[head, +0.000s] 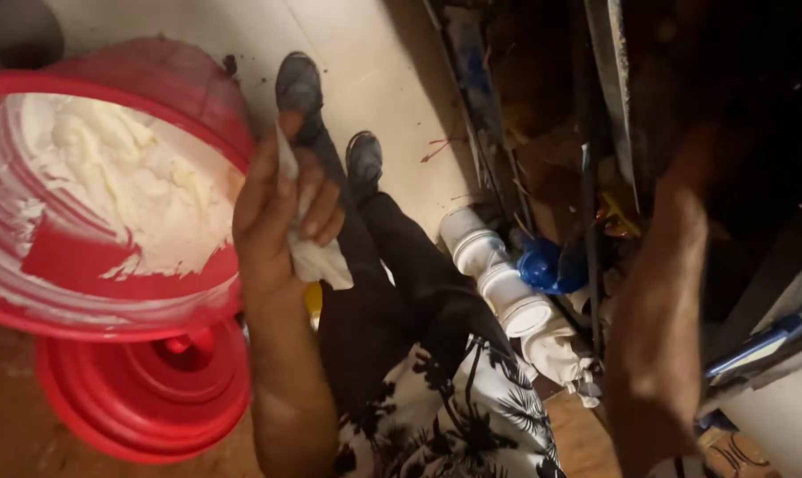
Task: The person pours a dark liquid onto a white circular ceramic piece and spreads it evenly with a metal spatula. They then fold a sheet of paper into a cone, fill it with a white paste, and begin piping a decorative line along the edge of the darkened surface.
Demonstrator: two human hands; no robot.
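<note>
Two hands were seen: the left hand (281,212) was closed on a white rag (317,257) beside a red bucket (29,310) of white paste (126,177), as if wiping; the right hand (680,208) was reached into a dark cabinet (728,106), its grip hidden; care near the white pipe (494,274) seemed called for next

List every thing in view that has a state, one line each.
Red bucket: open, partly full of white paste.
Red lid: off, lying under the bucket.
White rag: crumpled in the left hand.
Right hand: reaching into a dark recess, fingers hidden.
White pipe fitting: lying on the floor.
</note>
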